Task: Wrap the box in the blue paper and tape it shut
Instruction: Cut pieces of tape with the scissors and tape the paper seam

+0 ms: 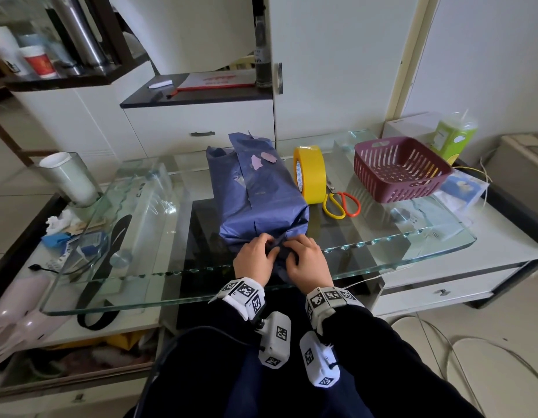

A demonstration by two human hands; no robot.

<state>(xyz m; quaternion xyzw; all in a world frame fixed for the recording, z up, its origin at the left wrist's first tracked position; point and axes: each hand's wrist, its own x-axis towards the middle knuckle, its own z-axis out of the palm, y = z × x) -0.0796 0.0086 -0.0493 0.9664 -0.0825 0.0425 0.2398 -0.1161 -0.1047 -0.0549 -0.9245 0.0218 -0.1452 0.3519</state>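
Observation:
The box (255, 191) lies lengthwise on the glass table (412, 239), covered in crumpled blue paper with a few torn patches near its far end. At the near end, loose blue paper (281, 251) bunches out between my hands. My left hand (252, 259) pinches this paper from the left with curled fingers. My right hand (307, 260) grips the same bunch from the right. A roll of yellow tape (311, 175) stands on edge just right of the box. Both wrists wear white marker bands.
Scissors (341, 203) with yellow and orange handles lie right of the tape. A maroon plastic basket (400, 170) sits further right, a green carton (451, 140) behind it. A white cylinder in a glass holder (68, 176) stands at left. Clutter lies under the glass at left.

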